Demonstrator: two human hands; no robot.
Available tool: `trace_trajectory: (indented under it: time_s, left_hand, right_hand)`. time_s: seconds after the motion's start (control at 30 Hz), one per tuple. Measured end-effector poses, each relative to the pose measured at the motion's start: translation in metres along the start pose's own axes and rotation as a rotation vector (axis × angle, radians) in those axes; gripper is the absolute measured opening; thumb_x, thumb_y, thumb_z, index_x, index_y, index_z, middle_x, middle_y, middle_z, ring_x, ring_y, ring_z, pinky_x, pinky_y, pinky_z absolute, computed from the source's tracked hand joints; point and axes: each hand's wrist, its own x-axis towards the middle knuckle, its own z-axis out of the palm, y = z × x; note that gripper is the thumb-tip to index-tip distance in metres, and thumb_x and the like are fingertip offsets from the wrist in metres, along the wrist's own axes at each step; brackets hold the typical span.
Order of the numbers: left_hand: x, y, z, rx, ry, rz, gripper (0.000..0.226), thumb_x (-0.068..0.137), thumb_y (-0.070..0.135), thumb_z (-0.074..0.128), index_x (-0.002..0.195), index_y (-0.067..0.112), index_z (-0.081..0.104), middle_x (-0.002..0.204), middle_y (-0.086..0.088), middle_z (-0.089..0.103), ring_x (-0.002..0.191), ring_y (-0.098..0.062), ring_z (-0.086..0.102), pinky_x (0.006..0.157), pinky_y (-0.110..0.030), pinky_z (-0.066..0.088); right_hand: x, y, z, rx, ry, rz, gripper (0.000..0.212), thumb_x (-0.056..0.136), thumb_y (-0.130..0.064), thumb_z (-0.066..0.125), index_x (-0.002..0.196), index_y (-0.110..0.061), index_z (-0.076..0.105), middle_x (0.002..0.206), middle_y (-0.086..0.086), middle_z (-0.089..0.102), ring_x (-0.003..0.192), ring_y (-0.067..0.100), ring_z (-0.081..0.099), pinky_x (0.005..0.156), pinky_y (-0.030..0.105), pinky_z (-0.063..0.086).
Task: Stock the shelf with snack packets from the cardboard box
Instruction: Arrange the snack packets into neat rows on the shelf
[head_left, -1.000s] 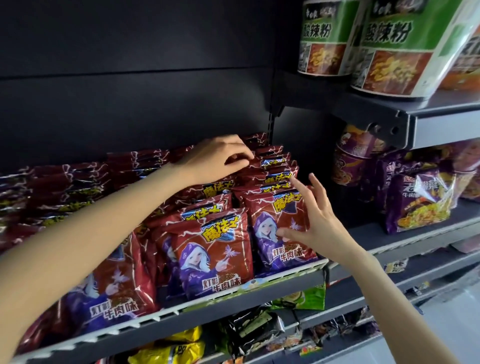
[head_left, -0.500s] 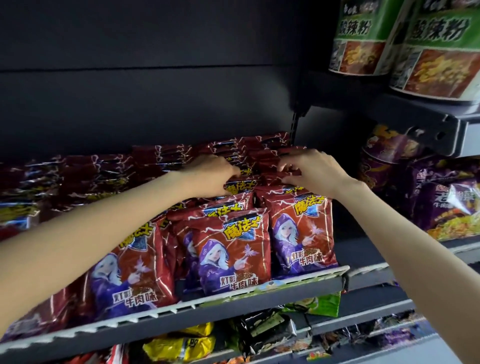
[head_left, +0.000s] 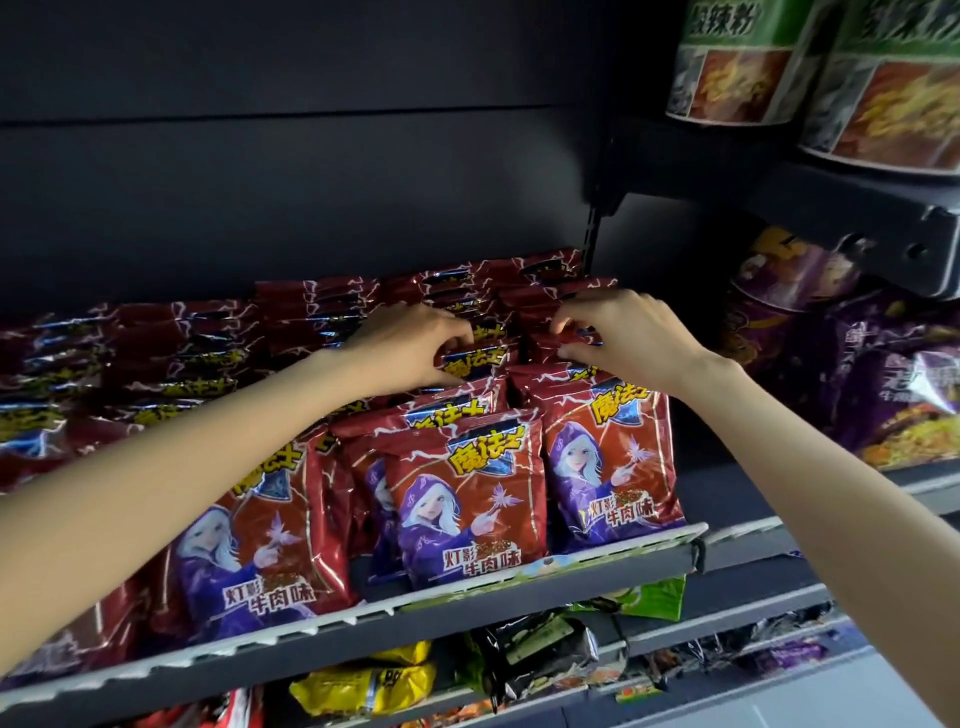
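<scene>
Rows of red snack packets (head_left: 467, 499) with a purple-hooded figure fill the dark shelf (head_left: 467, 597), standing upright several deep. My left hand (head_left: 410, 348) reaches over the middle row, fingers curled on the top edge of a red packet (head_left: 478, 361). My right hand (head_left: 623, 338) is over the right-hand row, its fingers and thumb pinching the top of a packet (head_left: 576, 343) behind the front one. The cardboard box is out of view.
A higher shelf at the upper right carries green-labelled noodle tubs (head_left: 737, 67). Purple packets (head_left: 904, 395) sit on the shelf to the right. Yellow (head_left: 363, 686), black and green packets lie on the shelf below. The black back panel rises behind the rows.
My right hand left the front packet of the right row, rose to the packets behind it and now pinches one. My left hand shifted slightly on the middle row.
</scene>
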Motion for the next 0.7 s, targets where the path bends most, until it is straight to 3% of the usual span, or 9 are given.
trace_trajectory:
  time_s: [0.13,0.23,0.37,0.47,0.6,0.7]
  left_hand:
    - [-0.008,-0.005,-0.011,-0.302,0.009,0.007,0.043,0.083,0.042,0.064,0.122,0.024,0.059,0.117,0.006,0.063,0.098,-0.011,0.062,0.084,-0.030,0.051]
    - [-0.029,-0.021,-0.027,-0.446,0.152,0.020,0.028,0.090,0.032,0.059,0.116,0.023,0.063,0.111,0.010,0.061,0.094,-0.001,0.061,0.085,-0.026,0.051]
    - [-0.069,-0.056,-0.040,-0.373,0.080,-0.044,0.018,0.088,0.027,0.064,0.106,0.031,0.066,0.098,0.020,0.062,0.083,0.008,0.059,0.075,-0.015,0.049]
    - [-0.088,-0.073,-0.037,-0.301,-0.060,-0.083,0.019,0.085,0.030,0.067,0.102,0.037,0.064,0.097,0.025,0.062,0.085,0.008,0.058,0.077,-0.021,0.052]
    - [-0.090,-0.077,-0.028,-0.139,-0.048,-0.104,0.034,0.084,0.042,0.065,0.117,0.038,0.057,0.118,0.019,0.052,0.094,0.000,0.052,0.085,-0.024,0.047]
    - [-0.082,-0.072,-0.021,-0.087,-0.031,-0.101,0.035,0.084,0.048,0.062,0.116,0.033,0.059,0.115,0.014,0.057,0.095,-0.006,0.055,0.082,-0.026,0.047]
  right_hand:
    - [0.007,-0.006,0.000,0.009,-0.014,-0.048,0.028,0.087,-0.031,0.067,0.114,-0.026,0.063,0.119,-0.007,0.061,0.101,0.016,0.061,0.080,0.033,0.050]
    - [0.012,-0.004,0.000,0.023,-0.039,-0.063,0.028,0.084,-0.030,0.070,0.112,-0.027,0.064,0.115,-0.007,0.059,0.093,0.010,0.057,0.076,0.027,0.045]
    - [0.020,-0.001,-0.007,0.060,-0.114,-0.075,0.032,0.081,-0.032,0.073,0.111,-0.029,0.064,0.110,-0.009,0.061,0.071,-0.007,0.043,0.074,0.024,0.038]
    - [0.030,-0.017,-0.014,0.157,-0.090,-0.134,0.030,0.082,-0.034,0.070,0.111,-0.027,0.064,0.108,-0.008,0.061,0.075,0.000,0.050,0.075,0.025,0.043]
    - [0.046,-0.057,-0.006,0.224,-0.059,-0.328,0.026,0.087,-0.034,0.064,0.112,-0.025,0.064,0.109,-0.011,0.061,0.083,0.004,0.055,0.076,0.028,0.046]
    - [0.057,-0.073,0.004,0.129,-0.101,-0.362,0.026,0.088,-0.028,0.065,0.114,-0.028,0.063,0.113,-0.012,0.062,0.090,0.006,0.057,0.073,0.024,0.041]
